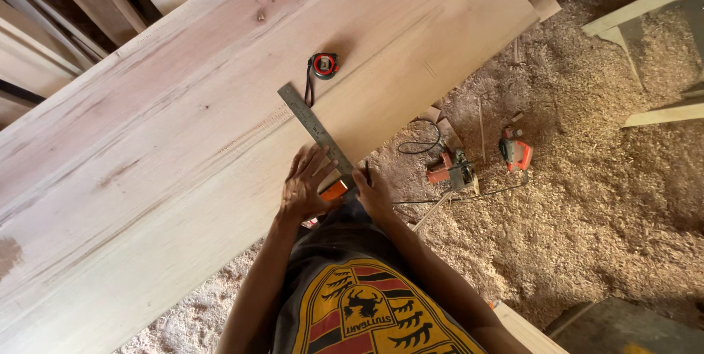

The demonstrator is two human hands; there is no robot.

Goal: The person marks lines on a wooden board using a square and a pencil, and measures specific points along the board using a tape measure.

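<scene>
I wear a dark grey T-shirt (345, 240) with a yellow crest (370, 314) bearing red and black stripes; my arms are bare.

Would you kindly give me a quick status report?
Left hand pressing square on plank. Right hand holding pencil. Tape measure clear.

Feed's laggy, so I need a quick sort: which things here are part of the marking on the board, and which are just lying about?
In use:
- left hand, pressing the square flat
- right hand, holding a pencil at the blade
- board under them

Lying about:
- tape measure, on the board, untouched
- two power tools on the sawdust floor
- planks at the right
</scene>
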